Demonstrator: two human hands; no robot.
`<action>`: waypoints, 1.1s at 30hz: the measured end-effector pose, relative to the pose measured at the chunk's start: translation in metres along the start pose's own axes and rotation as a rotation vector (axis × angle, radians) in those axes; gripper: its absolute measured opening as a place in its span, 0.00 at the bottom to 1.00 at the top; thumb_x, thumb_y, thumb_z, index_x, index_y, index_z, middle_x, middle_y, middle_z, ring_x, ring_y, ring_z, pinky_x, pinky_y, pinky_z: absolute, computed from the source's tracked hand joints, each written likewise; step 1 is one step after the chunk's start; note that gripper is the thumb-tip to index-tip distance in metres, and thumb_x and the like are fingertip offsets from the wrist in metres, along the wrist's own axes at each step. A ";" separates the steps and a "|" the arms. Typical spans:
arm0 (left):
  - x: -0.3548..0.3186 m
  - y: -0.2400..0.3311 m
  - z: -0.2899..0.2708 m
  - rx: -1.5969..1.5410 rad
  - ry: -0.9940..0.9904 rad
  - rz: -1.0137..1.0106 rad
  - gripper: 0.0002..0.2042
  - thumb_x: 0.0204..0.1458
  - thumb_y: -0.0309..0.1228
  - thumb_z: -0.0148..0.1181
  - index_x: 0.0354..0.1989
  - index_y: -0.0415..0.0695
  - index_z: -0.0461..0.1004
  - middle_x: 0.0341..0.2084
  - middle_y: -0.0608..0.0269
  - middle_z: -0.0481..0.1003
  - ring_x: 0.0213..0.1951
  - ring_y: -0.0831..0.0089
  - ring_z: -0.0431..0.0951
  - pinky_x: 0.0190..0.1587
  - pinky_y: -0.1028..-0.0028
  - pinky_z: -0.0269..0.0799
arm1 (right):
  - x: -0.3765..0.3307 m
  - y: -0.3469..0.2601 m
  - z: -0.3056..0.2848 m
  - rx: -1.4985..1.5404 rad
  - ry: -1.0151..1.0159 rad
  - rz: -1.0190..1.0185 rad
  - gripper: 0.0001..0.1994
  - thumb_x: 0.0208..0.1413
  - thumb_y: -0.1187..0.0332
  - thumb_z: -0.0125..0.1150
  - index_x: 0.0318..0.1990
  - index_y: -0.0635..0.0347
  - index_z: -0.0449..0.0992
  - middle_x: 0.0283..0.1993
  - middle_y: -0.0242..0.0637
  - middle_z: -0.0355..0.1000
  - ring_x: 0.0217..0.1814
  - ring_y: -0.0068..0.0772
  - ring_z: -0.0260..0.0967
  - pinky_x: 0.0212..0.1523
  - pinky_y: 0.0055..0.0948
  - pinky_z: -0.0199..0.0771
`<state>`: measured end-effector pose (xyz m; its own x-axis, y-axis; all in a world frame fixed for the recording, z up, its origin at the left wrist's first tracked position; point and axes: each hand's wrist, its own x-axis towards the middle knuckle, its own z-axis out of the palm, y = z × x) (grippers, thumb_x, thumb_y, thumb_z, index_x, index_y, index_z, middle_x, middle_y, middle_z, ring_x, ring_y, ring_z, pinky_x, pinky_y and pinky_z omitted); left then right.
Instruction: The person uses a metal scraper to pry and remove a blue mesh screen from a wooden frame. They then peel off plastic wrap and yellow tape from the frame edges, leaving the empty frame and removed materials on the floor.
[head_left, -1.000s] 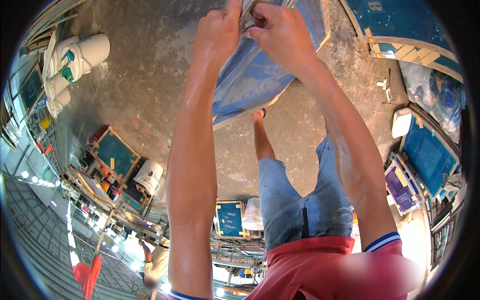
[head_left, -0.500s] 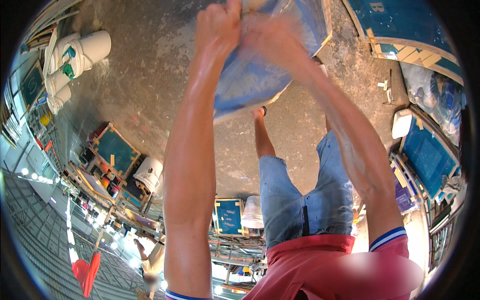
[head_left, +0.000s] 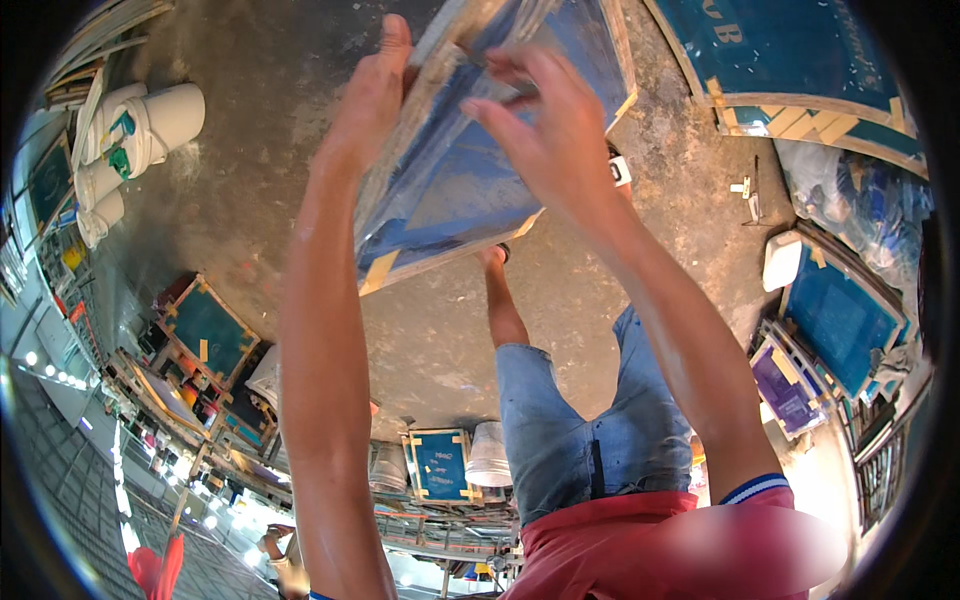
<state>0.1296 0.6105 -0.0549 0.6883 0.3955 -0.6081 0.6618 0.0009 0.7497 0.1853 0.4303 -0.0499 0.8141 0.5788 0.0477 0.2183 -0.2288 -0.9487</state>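
Note:
A large wooden screen-printing frame (head_left: 375,185) with bluish mesh is tilted up before me. It has strips of yellowish tape at its corners, and its far end runs out of the picture. My left hand (head_left: 362,112) grips its left side bar, thumb up along the outside and fingers partly hidden behind the wood. Over the mesh, my right hand (head_left: 560,125) is spread, with thumb and fingers apart and curved. Its fingertips come close to the inner side of the left bar; whether they touch it I cannot tell.
White buckets (head_left: 165,125) stand at far left. A big blue screen (head_left: 790,50) lies at far right, beside clear plastic bags (head_left: 850,190). More screens (head_left: 840,310) lean at right, and another screen (head_left: 212,328) at left. A person (head_left: 285,560) is at lower left.
The frame has swung left and its left bar has come into view. My left hand has moved left onto that bar; my right hand, blurred before, is now apart from the left.

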 end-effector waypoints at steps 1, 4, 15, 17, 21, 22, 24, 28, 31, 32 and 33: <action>0.001 -0.004 -0.002 0.025 -0.004 0.000 0.42 0.57 0.69 0.30 0.42 0.39 0.78 0.31 0.61 0.75 0.34 0.71 0.70 0.44 0.66 0.65 | 0.011 0.005 0.010 -0.036 0.006 -0.091 0.19 0.48 0.72 0.67 0.48 0.68 0.71 0.46 0.50 0.71 0.47 0.50 0.73 0.43 0.40 0.74; 0.004 -0.014 -0.002 0.098 -0.028 0.001 0.42 0.57 0.70 0.30 0.42 0.40 0.78 0.31 0.62 0.75 0.35 0.71 0.69 0.44 0.68 0.65 | 0.021 0.010 0.027 -0.207 0.056 0.020 0.15 0.47 0.72 0.67 0.43 0.66 0.73 0.42 0.51 0.73 0.44 0.54 0.73 0.39 0.44 0.74; -0.028 -0.007 0.005 0.258 -0.104 0.081 0.38 0.61 0.64 0.34 0.36 0.35 0.75 0.28 0.56 0.73 0.33 0.69 0.67 0.42 0.65 0.64 | 0.040 0.007 -0.013 -0.665 -0.331 -0.463 0.07 0.53 0.67 0.60 0.33 0.60 0.78 0.32 0.44 0.76 0.37 0.46 0.77 0.37 0.42 0.78; -0.027 -0.013 0.015 0.320 0.021 0.156 0.38 0.61 0.63 0.33 0.28 0.35 0.74 0.18 0.52 0.69 0.25 0.64 0.66 0.34 0.60 0.64 | 0.042 0.006 -0.014 -0.688 -0.382 -0.518 0.07 0.53 0.67 0.60 0.33 0.61 0.78 0.31 0.44 0.76 0.36 0.45 0.77 0.36 0.41 0.78; -0.031 -0.004 0.020 0.438 0.072 0.110 0.38 0.62 0.61 0.34 0.22 0.34 0.72 0.15 0.44 0.68 0.22 0.55 0.69 0.32 0.57 0.65 | 0.040 0.008 -0.017 -0.702 -0.514 -0.535 0.07 0.52 0.67 0.60 0.33 0.62 0.77 0.31 0.43 0.77 0.34 0.45 0.77 0.35 0.41 0.78; -0.033 -0.002 0.024 0.465 0.078 0.108 0.38 0.62 0.61 0.35 0.22 0.33 0.72 0.16 0.42 0.69 0.23 0.53 0.70 0.32 0.57 0.66 | 0.037 0.007 -0.016 -0.706 -0.539 -0.529 0.08 0.52 0.67 0.60 0.33 0.62 0.77 0.31 0.42 0.77 0.34 0.45 0.78 0.35 0.41 0.78; -0.033 -0.002 0.026 0.476 0.078 0.128 0.38 0.61 0.61 0.35 0.23 0.33 0.73 0.17 0.40 0.70 0.23 0.51 0.71 0.32 0.56 0.66 | 0.027 0.005 -0.017 -0.660 -0.565 -0.519 0.08 0.52 0.67 0.60 0.34 0.62 0.77 0.32 0.43 0.77 0.36 0.44 0.77 0.38 0.41 0.78; -0.020 -0.009 0.023 0.409 0.125 0.128 0.39 0.60 0.63 0.36 0.26 0.34 0.76 0.17 0.42 0.72 0.24 0.53 0.73 0.33 0.58 0.67 | -0.022 0.006 -0.002 -0.460 -0.611 -0.399 0.09 0.52 0.67 0.61 0.37 0.63 0.77 0.34 0.44 0.76 0.39 0.46 0.76 0.40 0.41 0.77; -0.009 -0.002 0.021 0.278 0.113 0.137 0.39 0.59 0.65 0.36 0.31 0.36 0.79 0.16 0.51 0.72 0.23 0.61 0.72 0.31 0.60 0.65 | -0.087 -0.004 0.011 -0.173 -0.565 -0.159 0.11 0.52 0.67 0.61 0.39 0.64 0.76 0.35 0.46 0.75 0.40 0.47 0.75 0.42 0.42 0.76; -0.010 -0.003 0.020 0.233 0.098 0.130 0.39 0.58 0.66 0.37 0.33 0.37 0.80 0.15 0.54 0.71 0.22 0.64 0.71 0.30 0.61 0.65 | -0.094 -0.002 0.006 -0.111 -0.515 -0.076 0.11 0.52 0.67 0.61 0.40 0.64 0.76 0.36 0.46 0.75 0.41 0.48 0.74 0.42 0.42 0.76; -0.014 -0.004 0.017 0.263 0.049 0.096 0.39 0.58 0.66 0.37 0.34 0.37 0.80 0.14 0.58 0.69 0.22 0.67 0.69 0.29 0.63 0.64 | -0.093 -0.002 -0.001 -0.087 -0.458 -0.003 0.12 0.52 0.67 0.62 0.40 0.65 0.75 0.36 0.46 0.74 0.41 0.48 0.74 0.42 0.42 0.75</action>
<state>0.1221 0.5894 -0.0540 0.7405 0.4260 -0.5197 0.6532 -0.2744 0.7058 0.1100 0.3764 -0.0526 0.4960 0.8612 -0.1109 0.2809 -0.2800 -0.9180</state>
